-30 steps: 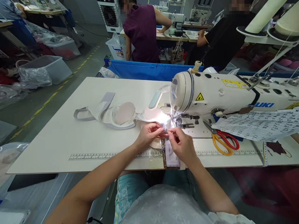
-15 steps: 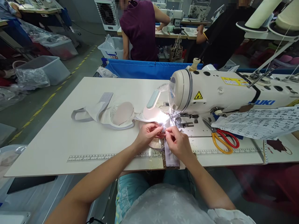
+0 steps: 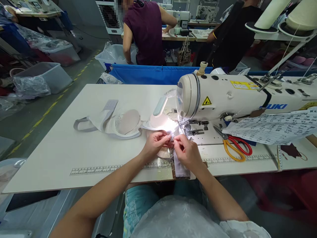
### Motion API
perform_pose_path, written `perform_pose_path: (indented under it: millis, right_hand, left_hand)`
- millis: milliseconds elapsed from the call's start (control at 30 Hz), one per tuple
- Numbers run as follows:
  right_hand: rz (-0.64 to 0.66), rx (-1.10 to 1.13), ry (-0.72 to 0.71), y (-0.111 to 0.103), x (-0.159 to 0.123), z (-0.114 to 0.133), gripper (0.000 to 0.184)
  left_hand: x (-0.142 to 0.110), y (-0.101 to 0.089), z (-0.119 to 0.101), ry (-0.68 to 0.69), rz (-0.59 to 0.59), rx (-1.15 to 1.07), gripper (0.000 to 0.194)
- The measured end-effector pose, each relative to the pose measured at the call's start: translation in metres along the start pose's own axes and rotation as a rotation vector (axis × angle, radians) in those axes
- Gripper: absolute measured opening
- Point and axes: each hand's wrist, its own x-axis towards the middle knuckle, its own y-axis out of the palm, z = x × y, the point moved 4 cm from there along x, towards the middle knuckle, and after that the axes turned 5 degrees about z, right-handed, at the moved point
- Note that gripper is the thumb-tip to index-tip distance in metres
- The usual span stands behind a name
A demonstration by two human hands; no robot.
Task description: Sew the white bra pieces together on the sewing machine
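Note:
A pale bra [image 3: 130, 121] lies across the table, its left cup and wing flat and its right part under the lit needle area of the sewing machine [image 3: 208, 96]. Just in front of the needle, my left hand [image 3: 158, 142] pinches the edge of the bra between thumb and fingers. Close beside it, my right hand [image 3: 185, 148] also pinches the bra's edge, fingertips nearly touching those of the left. The exact bit of fabric between the fingertips is small and partly hidden. A pale lilac fabric piece [image 3: 181, 168] hangs below my hands to the table's front edge.
Scissors [image 3: 236, 148] with red and yellow handles lie right of my hands, beside a printed cloth [image 3: 277, 127]. A printed ruler scale [image 3: 99, 170] runs along the table's front. Thread cones [image 3: 272, 15] stand upper right. A blue cloth trough [image 3: 146, 74] borders the back; two people sit beyond.
The view has shifted slightly. My hands stay pinched at the same place before the needle, and the bra lies as before. The person in purple has lowered an arm toward the bin.

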Motion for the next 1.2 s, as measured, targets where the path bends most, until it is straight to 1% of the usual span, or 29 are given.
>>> perform_pose_path:
  millis: [500, 933, 1200]
  right_hand:
    - [-0.002, 0.003, 0.006, 0.0016, 0.0005, -0.003, 0.008]
    - [-0.005, 0.0, 0.014, 0.0027, 0.0008, -0.0042, 0.009]
    - [0.004, 0.011, 0.022, 0.0022, 0.0007, -0.0041, 0.01]
  left_hand:
    - [-0.0002, 0.001, -0.0023, -0.014, -0.034, 0.004, 0.032]
    - [0.001, 0.0015, 0.0001, -0.002, -0.021, -0.003, 0.03]
    - [0.0017, 0.0006, 0.0027, 0.031, -0.023, 0.012, 0.03]
